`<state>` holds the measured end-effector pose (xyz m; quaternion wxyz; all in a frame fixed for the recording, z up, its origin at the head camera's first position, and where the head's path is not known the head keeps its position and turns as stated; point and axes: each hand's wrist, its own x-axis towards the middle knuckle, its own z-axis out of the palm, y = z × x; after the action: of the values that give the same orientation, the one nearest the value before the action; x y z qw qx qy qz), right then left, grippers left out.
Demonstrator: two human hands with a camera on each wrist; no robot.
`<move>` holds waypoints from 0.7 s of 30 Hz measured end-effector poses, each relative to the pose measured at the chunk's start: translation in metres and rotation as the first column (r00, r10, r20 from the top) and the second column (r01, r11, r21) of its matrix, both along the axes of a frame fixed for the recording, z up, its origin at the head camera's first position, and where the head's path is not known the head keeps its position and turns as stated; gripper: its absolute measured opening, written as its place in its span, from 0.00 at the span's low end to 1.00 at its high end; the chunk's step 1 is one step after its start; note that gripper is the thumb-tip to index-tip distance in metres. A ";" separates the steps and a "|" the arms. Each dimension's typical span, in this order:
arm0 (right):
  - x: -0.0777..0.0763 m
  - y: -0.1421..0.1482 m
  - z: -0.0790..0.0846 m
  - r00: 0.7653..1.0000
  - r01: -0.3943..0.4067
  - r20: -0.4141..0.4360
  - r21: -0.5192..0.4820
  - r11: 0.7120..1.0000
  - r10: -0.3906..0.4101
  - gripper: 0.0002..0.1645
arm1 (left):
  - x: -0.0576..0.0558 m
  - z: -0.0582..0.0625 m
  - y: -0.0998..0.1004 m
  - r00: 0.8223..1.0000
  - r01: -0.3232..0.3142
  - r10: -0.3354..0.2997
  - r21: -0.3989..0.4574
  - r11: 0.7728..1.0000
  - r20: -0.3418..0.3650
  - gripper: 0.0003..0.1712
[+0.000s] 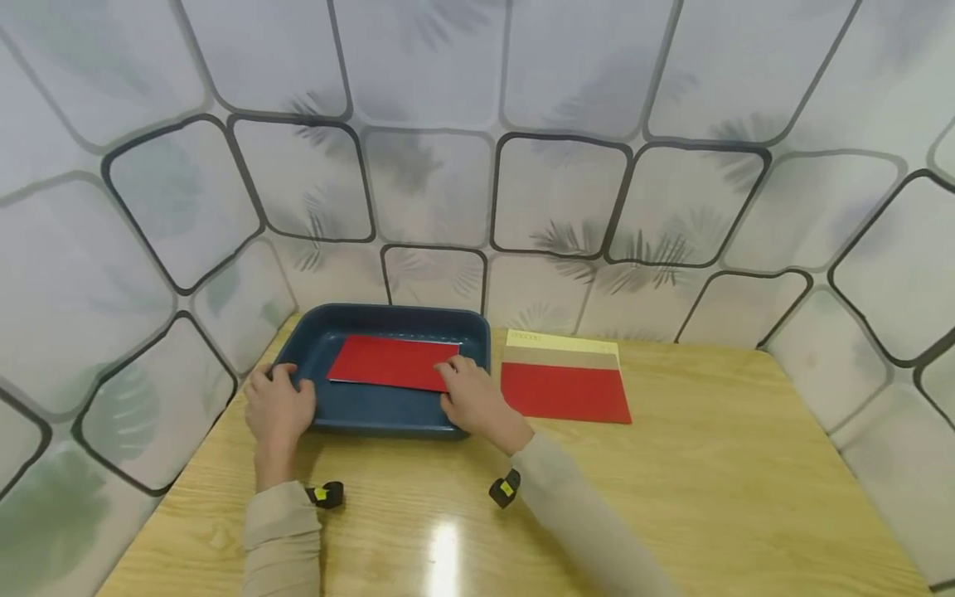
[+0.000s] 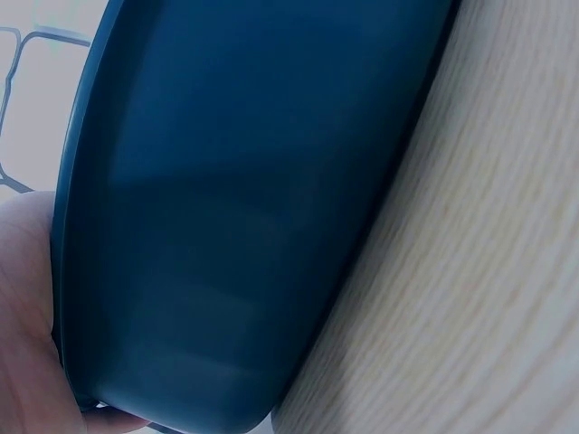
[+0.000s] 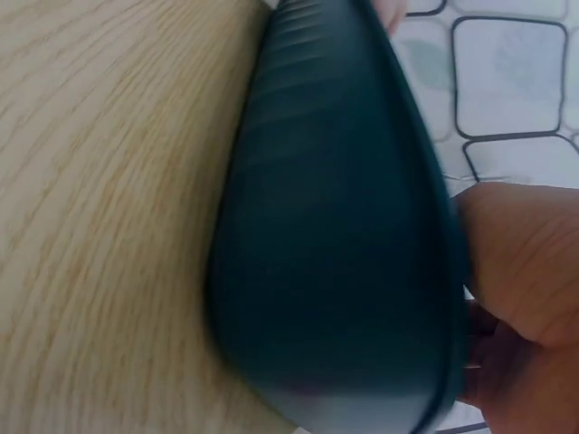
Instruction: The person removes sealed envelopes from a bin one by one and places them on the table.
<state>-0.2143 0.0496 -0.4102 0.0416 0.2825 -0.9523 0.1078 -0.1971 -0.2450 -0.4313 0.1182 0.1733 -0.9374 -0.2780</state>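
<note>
A dark blue rectangular tray (image 1: 373, 419) stands on the wooden table. Inside it lies a flat red paper piece (image 1: 391, 361), envelope-like, with a thin white edge showing beneath. My left hand (image 1: 279, 402) grips the tray's left end, thumb on the inner side and fingers over the rim. The right hand (image 1: 477, 398) reaches over the right front corner; its curled fingers and thumb pinch the red piece's right end. In the right wrist view the tray's outer wall (image 3: 335, 235) covers part of that hand, and the picture is blurred.
Right of the tray lies another red paper piece (image 1: 563, 391), overlapping a brown strip (image 1: 563, 356) and a pale yellow sheet (image 1: 597, 344) with printed marks. Patterned walls (image 1: 563, 195) enclose the wooden table (image 1: 709, 464) at the back and sides.
</note>
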 end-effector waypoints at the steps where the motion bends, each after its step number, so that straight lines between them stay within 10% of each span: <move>1: -0.001 -0.001 -0.001 1.000 0.005 0.014 0.011 1.000 -0.005 0.28 | 0.000 -0.001 0.000 1.000 -0.002 0.002 0.000 1.000 0.001 0.25; 21: -0.012 -0.013 -0.013 0.990 0.103 0.082 0.160 0.982 -0.118 0.33 | -0.001 -0.002 0.001 1.000 0.003 -0.003 0.010 1.000 -0.001 0.26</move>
<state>-0.2258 0.0367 -0.4227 -0.0178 0.2263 -0.9729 0.0436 -0.1980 -0.2444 -0.4334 0.1173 0.1725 -0.9362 -0.2829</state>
